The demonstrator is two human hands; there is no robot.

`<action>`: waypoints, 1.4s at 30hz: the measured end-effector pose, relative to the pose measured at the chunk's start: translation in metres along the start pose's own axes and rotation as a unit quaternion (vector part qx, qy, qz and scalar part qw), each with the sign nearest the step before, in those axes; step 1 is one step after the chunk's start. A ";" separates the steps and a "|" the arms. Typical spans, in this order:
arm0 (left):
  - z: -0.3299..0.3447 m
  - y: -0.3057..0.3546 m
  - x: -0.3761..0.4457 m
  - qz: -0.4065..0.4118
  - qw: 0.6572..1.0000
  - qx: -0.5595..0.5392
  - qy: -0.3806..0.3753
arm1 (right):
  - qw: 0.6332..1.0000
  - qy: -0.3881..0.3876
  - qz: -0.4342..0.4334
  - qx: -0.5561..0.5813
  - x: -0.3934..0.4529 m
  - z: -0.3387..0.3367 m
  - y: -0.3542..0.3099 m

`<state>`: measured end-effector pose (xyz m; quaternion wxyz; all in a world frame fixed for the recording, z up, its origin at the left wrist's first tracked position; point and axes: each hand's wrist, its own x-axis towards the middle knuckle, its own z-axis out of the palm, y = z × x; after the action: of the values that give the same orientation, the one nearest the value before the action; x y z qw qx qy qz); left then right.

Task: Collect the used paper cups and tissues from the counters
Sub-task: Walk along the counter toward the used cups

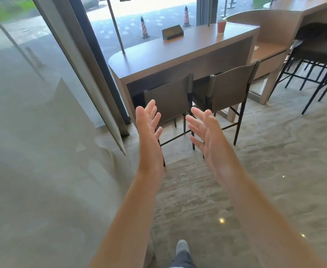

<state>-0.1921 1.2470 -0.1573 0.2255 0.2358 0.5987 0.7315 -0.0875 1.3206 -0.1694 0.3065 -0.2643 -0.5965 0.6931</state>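
A red paper cup (221, 26) stands upright on the far right part of a brown wooden counter (151, 53) by the window. A small white scrap, perhaps a tissue (256, 48), lies on the lower bench surface to the right. My left hand (148, 122) and my right hand (205, 130) are held out in front of me over the floor, palms facing each other, fingers straight, holding nothing. Both are well short of the counter.
Two brown chairs (228, 88) stand tucked against the counter's near side. A dark wedge-shaped sign holder (172, 32) sits on the counter. Black bar stools (317, 55) stand at a taller counter (313, 6) on the right. A glass wall (33, 93) is at left.
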 end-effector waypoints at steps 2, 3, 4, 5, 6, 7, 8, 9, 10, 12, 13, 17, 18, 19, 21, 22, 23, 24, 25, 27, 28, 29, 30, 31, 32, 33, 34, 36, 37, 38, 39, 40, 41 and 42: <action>-0.002 -0.002 0.017 -0.001 1.000 -0.015 -0.008 | 1.000 0.006 0.004 -0.007 0.014 0.003 -0.001; -0.002 -0.004 0.027 -0.002 1.000 -0.022 -0.012 | 1.000 0.009 0.006 -0.013 0.022 0.005 -0.002; 0.000 -0.005 0.036 -0.004 0.999 -0.027 -0.019 | 1.000 0.014 0.007 -0.019 0.031 0.006 -0.003; 0.002 -0.007 0.046 -0.007 0.999 -0.030 -0.027 | 0.999 0.021 0.009 -0.023 0.041 0.007 -0.003; 0.004 -0.008 0.056 -0.007 0.999 -0.031 -0.036 | 0.999 0.028 0.011 -0.026 0.050 0.007 -0.003; 0.005 -0.009 0.067 -0.006 0.998 -0.032 -0.046 | 0.999 0.036 0.012 -0.028 0.059 0.007 -0.004; 0.006 -0.010 0.078 -0.006 0.998 -0.036 -0.056 | 0.999 0.043 0.011 -0.030 0.069 0.008 -0.005; 0.007 -0.011 0.090 -0.006 0.997 -0.043 -0.063 | 0.998 0.051 0.009 -0.035 0.079 0.010 -0.006; 0.008 -0.012 0.101 -0.006 0.996 -0.048 -0.069 | 0.998 0.057 0.005 -0.038 0.088 0.011 -0.006; 0.011 -0.012 0.121 -0.010 0.996 -0.049 -0.072 | 0.997 0.062 0.001 -0.043 0.104 0.014 -0.006; 0.011 -0.012 0.130 -0.013 0.996 -0.050 -0.074 | 0.997 0.063 0.001 -0.045 0.111 0.015 -0.005; 0.008 -0.020 0.155 -0.021 0.994 -0.049 -0.096 | 0.996 0.071 0.009 -0.054 0.138 0.019 0.001; 0.006 -0.023 0.161 -0.023 0.994 -0.048 -0.099 | 0.996 0.073 0.013 -0.050 0.145 0.020 0.003; 0.003 -0.026 0.165 -0.024 0.994 -0.050 -0.096 | 0.996 0.073 0.016 -0.046 0.152 0.021 0.004; -0.006 -0.034 0.181 -0.031 0.995 -0.055 -0.083 | 0.996 0.067 0.022 -0.047 0.170 0.025 0.011; -0.011 -0.038 0.188 -0.033 0.995 -0.056 -0.073 | 0.997 0.061 0.022 -0.050 0.178 0.027 0.015; -0.017 -0.040 0.193 -0.035 0.996 -0.053 -0.061 | 0.997 0.053 0.025 -0.049 0.188 0.030 0.018; -0.022 -0.041 0.198 -0.034 0.997 -0.050 -0.049 | 0.997 0.045 0.031 -0.046 0.197 0.033 0.021; -0.025 -0.042 0.202 -0.031 0.998 -0.047 -0.038 | 0.998 0.034 0.035 -0.044 0.207 0.037 0.023; -0.029 -0.041 0.214 -0.023 0.999 -0.044 -0.013 | 0.998 0.001 0.038 -0.043 0.228 0.046 0.026; -0.028 -0.040 0.221 -0.018 0.999 -0.044 -0.003 | 0.998 -0.017 0.039 -0.041 0.238 0.051 0.026; -0.027 -0.038 0.229 -0.012 0.999 -0.044 0.005 | 0.998 -0.034 0.037 -0.036 0.249 0.054 0.026; -0.023 -0.036 0.238 -0.006 0.999 -0.045 0.012 | 0.998 -0.049 0.035 -0.031 0.259 0.057 0.024; -0.019 -0.034 0.247 0.001 0.999 -0.044 0.021 | 0.997 -0.064 0.032 -0.028 0.270 0.058 0.022; -0.014 -0.032 0.256 0.010 0.999 -0.042 0.032 | 0.996 -0.077 0.031 -0.026 0.282 0.057 0.019; -0.008 -0.030 0.265 0.019 0.998 -0.040 0.042 | 0.995 -0.088 0.032 -0.024 0.294 0.055 0.014; -0.001 -0.028 0.274 0.027 0.998 -0.036 0.050 | 0.995 -0.097 0.035 -0.018 0.306 0.051 0.009; 0.014 -0.026 0.292 0.036 0.997 -0.032 0.058 | 0.994 -0.103 0.038 0.001 0.332 0.041 -0.004; 0.022 -0.025 0.300 0.038 0.997 -0.031 0.060 | 0.994 -0.103 0.038 0.011 0.343 0.034 -0.010; 0.032 -0.024 0.310 0.040 0.997 -0.030 0.063 | 0.994 -0.105 0.035 0.018 0.355 0.025 -0.017; 0.043 -0.023 0.319 0.044 0.996 -0.030 0.068 | 0.993 -0.111 0.031 0.022 0.366 0.015 -0.023; 0.053 -0.023 0.328 0.048 0.996 -0.029 0.073 | 0.992 -0.118 0.026 0.022 0.377 0.006 -0.027; 0.064 -0.023 0.336 0.052 0.995 -0.026 0.080 | 0.992 -0.126 0.020 0.020 0.388 -0.003 -0.031; 0.074 -0.025 0.344 0.056 0.994 -0.019 0.087 | 0.991 -0.131 0.015 0.020 0.397 -0.011 -0.033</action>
<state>-0.4159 1.5192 -0.1429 0.1354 0.2002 0.5881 0.7719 -0.3426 1.6256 -0.1387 0.2205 -0.1737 -0.6138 0.7379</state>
